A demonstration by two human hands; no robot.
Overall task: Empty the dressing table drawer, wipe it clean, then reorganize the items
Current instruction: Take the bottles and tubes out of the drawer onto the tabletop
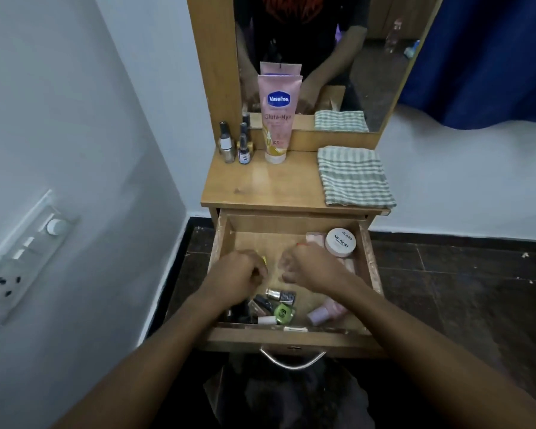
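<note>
The wooden drawer (pixel 370 261) is pulled out below the dressing table top (pixel 260 187). My left hand (pixel 242 274) is inside it at the left, fingers curled round a small yellow item (pixel 264 260). My right hand (pixel 310 267) hovers mid-drawer with curled fingers; whether it holds anything is hidden. Behind that hand sit a white-lidded nail polish jar (pixel 341 241) and a pink packet (pixel 314 237). Several small bottles (pixel 273 308) and a lilac bottle (pixel 322 314) lie near the drawer front.
On the table top stand a pink Vaseline tube (pixel 277 119), a silver bottle (pixel 226 144), a small spray bottle (pixel 244 150) and a folded striped cloth (pixel 353 178). A mirror (pixel 378 57) rises behind. A wall switch panel (pixel 22 258) is at left, a blue curtain (pixel 492 57) at right.
</note>
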